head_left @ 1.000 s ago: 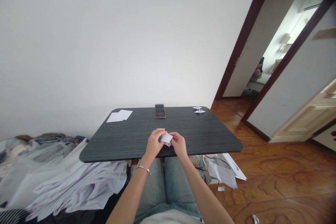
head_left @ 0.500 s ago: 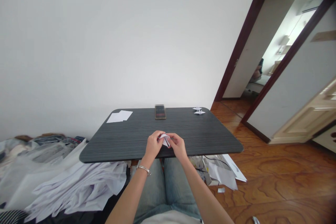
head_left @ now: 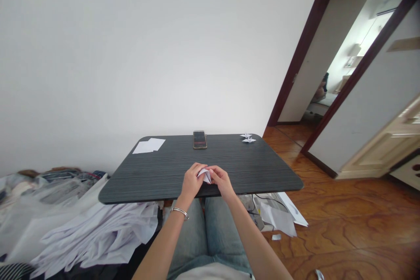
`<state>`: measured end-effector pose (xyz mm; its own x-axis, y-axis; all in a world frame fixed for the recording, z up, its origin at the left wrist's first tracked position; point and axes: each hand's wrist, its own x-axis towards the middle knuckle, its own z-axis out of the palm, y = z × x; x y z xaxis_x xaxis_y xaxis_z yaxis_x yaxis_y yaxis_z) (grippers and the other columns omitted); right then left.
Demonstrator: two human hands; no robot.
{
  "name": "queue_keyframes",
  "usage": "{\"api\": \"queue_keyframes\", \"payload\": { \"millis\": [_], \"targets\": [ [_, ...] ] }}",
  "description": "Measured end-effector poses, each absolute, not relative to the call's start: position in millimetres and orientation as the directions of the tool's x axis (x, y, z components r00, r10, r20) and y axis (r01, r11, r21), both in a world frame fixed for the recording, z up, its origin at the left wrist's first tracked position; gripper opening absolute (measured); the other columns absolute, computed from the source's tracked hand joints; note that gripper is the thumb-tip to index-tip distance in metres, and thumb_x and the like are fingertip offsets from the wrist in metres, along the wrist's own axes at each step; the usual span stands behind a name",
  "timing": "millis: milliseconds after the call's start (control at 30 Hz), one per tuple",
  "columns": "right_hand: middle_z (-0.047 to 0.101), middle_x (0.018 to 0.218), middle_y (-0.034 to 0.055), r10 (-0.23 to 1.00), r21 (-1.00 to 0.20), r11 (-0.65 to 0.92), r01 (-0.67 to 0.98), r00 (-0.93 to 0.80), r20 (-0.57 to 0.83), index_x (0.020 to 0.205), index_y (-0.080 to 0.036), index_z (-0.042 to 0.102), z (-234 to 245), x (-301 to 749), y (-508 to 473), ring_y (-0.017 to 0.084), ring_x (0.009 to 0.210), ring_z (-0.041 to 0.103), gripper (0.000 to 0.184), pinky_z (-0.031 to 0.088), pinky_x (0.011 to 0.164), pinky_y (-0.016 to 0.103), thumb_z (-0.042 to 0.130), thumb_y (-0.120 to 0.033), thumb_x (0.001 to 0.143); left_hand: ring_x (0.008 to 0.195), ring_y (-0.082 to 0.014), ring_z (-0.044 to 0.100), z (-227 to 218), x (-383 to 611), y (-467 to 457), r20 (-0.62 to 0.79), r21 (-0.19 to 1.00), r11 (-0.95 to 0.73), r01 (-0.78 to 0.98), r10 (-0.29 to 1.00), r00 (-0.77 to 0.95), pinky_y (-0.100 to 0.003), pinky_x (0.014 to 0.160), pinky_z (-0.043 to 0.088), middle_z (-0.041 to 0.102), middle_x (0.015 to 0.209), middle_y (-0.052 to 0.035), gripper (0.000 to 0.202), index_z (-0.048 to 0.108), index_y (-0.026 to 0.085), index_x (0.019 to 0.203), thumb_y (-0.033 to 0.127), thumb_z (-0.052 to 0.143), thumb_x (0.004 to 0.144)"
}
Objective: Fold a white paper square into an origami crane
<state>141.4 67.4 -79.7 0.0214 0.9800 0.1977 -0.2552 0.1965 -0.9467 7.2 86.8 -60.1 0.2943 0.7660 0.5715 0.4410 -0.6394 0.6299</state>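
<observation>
A small piece of folded white paper (head_left: 206, 176) is held between my two hands near the front edge of the dark table. My left hand (head_left: 193, 179) pinches its left side, with a silver bangle on that wrist. The fingers of my right hand (head_left: 220, 178) are closed on its right side. Part of the paper is covered by the fingers. At the far right corner lie two white folded paper cranes (head_left: 248, 140). Flat white paper sheets (head_left: 149, 145) overlap at the far left of the table.
The dark wood-grain table (head_left: 138, 179) stands against a white wall. A phone (head_left: 200, 139) rests at its back middle. Piled white fabric (head_left: 108, 232) lies to the left; papers (head_left: 278, 218) and cables are on the floor at right. Beyond the doorway a person is partly visible.
My hands stay in nearly the same place. The right fingers have shifted slightly on the folded paper, and its visible shape differs a little.
</observation>
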Motion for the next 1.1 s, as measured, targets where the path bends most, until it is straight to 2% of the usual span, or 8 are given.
{"api": "queue_keyframes", "payload": {
  "millis": [333, 500, 633, 733, 833, 933, 1100],
  "targets": [
    [0.063, 0.079, 0.0012, 0.972, -0.94, 0.232, -0.248, 0.017, 0.235, 0.092, -0.02, 0.061, -77, 138, 64, 0.012, 0.059, 0.056, 0.032, 0.048, 0.05, 0.023, 0.067, -0.04, 0.067, 0.084, -0.0156, 0.058, -60, 7, 86, 0.566, 0.611, -0.627, 0.483, 0.773, 0.288, -0.026, 0.075, 0.045, 0.061, 0.091, -0.004, 0.019, 0.062, 0.019, 0.092, 0.012, 0.049, 0.08],
    [0.061, 0.07, 0.0008, 0.949, -0.944, 0.295, -0.147, 0.157, 0.272, 0.091, -0.018, 0.059, -87, 132, 65, 0.012, 0.051, 0.053, 0.026, 0.045, 0.047, 0.023, 0.061, -0.037, 0.073, 0.083, -0.0162, 0.058, -62, 7, 87, 0.556, 0.602, -0.605, 0.521, 0.786, 0.269, -0.026, 0.073, 0.045, 0.061, 0.09, -0.0031, 0.022, 0.062, 0.02, 0.09, 0.007, 0.05, 0.076],
    [0.062, 0.066, 0.0014, 0.922, -0.948, 0.317, -0.021, 0.24, 0.303, 0.086, -0.017, 0.059, -93, 128, 66, 0.011, 0.048, 0.051, 0.022, 0.043, 0.045, 0.023, 0.058, -0.036, 0.075, 0.09, -0.0179, 0.055, -61, 7, 86, 0.57, 0.587, -0.608, 0.535, 0.779, 0.261, -0.029, 0.079, 0.045, 0.061, 0.093, -0.0036, 0.026, 0.062, 0.02, 0.091, 0.004, 0.051, 0.074],
    [0.061, 0.062, 0.0003, 0.914, -0.949, 0.313, 0.021, 0.266, 0.307, 0.082, -0.017, 0.059, -93, 128, 66, 0.012, 0.047, 0.051, 0.021, 0.043, 0.044, 0.022, 0.056, -0.036, 0.075, 0.097, -0.0192, 0.052, -60, 6, 86, 0.635, 0.538, -0.671, 0.511, 0.721, 0.278, -0.032, 0.086, 0.043, 0.06, 0.1, -0.0044, 0.031, 0.062, 0.021, 0.095, 0.002, 0.051, 0.072],
    [0.062, 0.062, 0.0004, 0.912, -0.951, 0.309, 0.03, 0.273, 0.305, 0.082, -0.017, 0.061, -91, 128, 65, 0.013, 0.05, 0.053, 0.022, 0.044, 0.043, 0.022, 0.057, -0.037, 0.074, 0.095, -0.0193, 0.052, -61, 6, 87, 0.686, 0.483, -0.747, 0.456, 0.647, 0.333, -0.033, 0.085, 0.044, 0.062, 0.098, -0.0045, 0.033, 0.062, 0.021, 0.097, 0.001, 0.051, 0.073],
    [0.063, 0.066, 0.0009, 0.913, -0.952, 0.307, 0.024, 0.276, 0.301, 0.083, -0.017, 0.061, -89, 128, 63, 0.014, 0.053, 0.054, 0.021, 0.046, 0.044, 0.023, 0.058, -0.036, 0.073, 0.09, -0.0193, 0.053, -61, 6, 87, 0.684, 0.473, -0.768, 0.432, 0.629, 0.37, -0.033, 0.081, 0.044, 0.063, 0.094, -0.005, 0.031, 0.061, 0.021, 0.101, 0.005, 0.048, 0.078],
    [0.063, 0.068, 0.0005, 0.921, -0.947, 0.308, -0.094, 0.28, 0.272, 0.081, -0.017, 0.061, -86, 129, 60, 0.013, 0.054, 0.056, 0.017, 0.05, 0.047, 0.024, 0.061, -0.031, 0.072, 0.087, -0.0197, 0.053, -60, 6, 86, 0.663, 0.564, -0.744, 0.358, 0.666, 0.342, -0.034, 0.079, 0.043, 0.062, 0.089, -0.0063, 0.022, 0.063, 0.019, 0.094, 0.014, 0.044, 0.084]
  ]
}}
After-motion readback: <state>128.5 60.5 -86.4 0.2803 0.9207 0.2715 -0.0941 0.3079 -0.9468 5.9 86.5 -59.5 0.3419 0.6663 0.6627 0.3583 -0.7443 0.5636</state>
